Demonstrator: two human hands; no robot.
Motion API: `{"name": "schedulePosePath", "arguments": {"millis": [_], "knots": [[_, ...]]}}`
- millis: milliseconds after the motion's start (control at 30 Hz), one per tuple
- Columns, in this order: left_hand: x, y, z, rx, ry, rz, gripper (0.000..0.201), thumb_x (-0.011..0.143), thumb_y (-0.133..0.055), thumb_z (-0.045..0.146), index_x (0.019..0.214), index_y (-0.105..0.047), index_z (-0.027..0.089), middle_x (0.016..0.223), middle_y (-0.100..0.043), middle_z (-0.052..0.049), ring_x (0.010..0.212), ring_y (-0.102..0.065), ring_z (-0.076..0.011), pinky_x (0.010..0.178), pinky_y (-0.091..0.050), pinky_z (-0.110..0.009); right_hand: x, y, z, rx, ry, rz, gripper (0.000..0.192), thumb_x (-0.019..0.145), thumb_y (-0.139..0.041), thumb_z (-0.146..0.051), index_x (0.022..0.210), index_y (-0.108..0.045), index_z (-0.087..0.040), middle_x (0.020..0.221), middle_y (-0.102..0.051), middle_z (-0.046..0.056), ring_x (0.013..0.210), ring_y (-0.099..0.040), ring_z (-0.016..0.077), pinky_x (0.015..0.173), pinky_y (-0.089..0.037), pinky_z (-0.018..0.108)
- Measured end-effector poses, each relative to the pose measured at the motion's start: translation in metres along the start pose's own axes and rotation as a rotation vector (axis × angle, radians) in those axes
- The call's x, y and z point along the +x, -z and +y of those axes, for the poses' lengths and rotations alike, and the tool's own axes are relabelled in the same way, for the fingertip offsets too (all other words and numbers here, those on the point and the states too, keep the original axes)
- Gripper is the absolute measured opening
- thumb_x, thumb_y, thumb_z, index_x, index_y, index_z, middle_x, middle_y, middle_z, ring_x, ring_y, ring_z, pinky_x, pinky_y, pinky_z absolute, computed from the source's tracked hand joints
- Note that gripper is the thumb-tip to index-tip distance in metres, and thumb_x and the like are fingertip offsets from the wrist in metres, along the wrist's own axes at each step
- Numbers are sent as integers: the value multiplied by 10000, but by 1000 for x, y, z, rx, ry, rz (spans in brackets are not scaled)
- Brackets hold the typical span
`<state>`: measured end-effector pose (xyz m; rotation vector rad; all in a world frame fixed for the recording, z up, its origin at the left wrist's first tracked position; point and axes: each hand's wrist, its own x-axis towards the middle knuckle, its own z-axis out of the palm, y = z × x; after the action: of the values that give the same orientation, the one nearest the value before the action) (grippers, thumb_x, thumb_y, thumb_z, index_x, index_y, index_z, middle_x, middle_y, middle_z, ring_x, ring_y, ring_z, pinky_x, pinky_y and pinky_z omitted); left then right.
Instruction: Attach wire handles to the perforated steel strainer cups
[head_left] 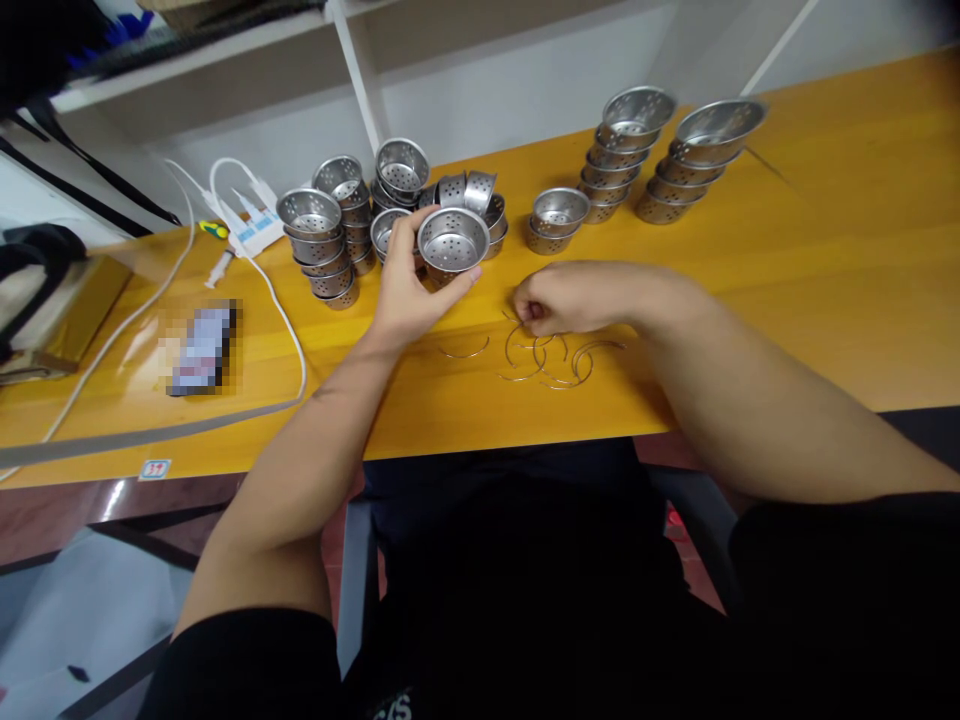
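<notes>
Left of the person's left hand, perforated metal cups stand nested in a tall stack [319, 250], with more cups crowded behind that hand. The left hand [407, 285] grasps a perforated metal cup [454, 243] from its left side, mouth up, thumb along the near wall and a finger around the far-left side. The cup looks thin-walled, so it should be light and stiff, rather slick, and likelier to dent than break; the outer wall just under the rim seems the surest hold. Between the hands, nearer the body, lies a lone curved wire [465, 356]. The right hand [562, 298] has its fingers folded inward; whether they pinch a wire cannot be told. Just below it lie loose curved wires [561, 387], probably nearly weightless and springy, best pinched mid-arc. Beyond that hand, toward the right, stand two more cup stacks [679, 185].
</notes>
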<state>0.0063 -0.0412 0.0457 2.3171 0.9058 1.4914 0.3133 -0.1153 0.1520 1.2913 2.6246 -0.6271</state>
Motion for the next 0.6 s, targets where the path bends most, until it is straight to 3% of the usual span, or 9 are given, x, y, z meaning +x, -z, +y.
{"name": "schedulePosePath", "arguments": {"millis": [233, 433, 600], "knots": [[3, 2, 9, 9, -12, 37, 1038, 996, -929, 1010, 1736, -621, 350, 1627, -708, -140, 1575, -775, -397, 1438, -640, -646, 1, 2, 22, 196, 67, 80, 62, 999, -837, -269, 1031, -784, -264, 910, -815, 21, 828, -724, 244, 823, -532, 410], [5, 5, 13, 23, -18, 18, 1032, 893, -1024, 1011, 1604, -730, 324, 1537, -712, -117, 1546, -761, -413, 1448, -606, -690, 1, 5, 37, 339, 90, 104, 323, 1091, -895, -553, 1243, -905, -269, 1029, -886, 60, 950, -823, 279, 870, -636, 428], [4, 6, 23, 30, -12, 21, 916, 961, -1042, 914, 1595, -739, 325, 1510, -721, -105, 1550, -765, -405, 1444, -617, -688, 8, 4, 49, 295, 115, 128, 391, 1140, -836, -572, 1343, -975, -268, 1143, -956, 88, 1002, -868, 308, 919, -680, 467]]}}
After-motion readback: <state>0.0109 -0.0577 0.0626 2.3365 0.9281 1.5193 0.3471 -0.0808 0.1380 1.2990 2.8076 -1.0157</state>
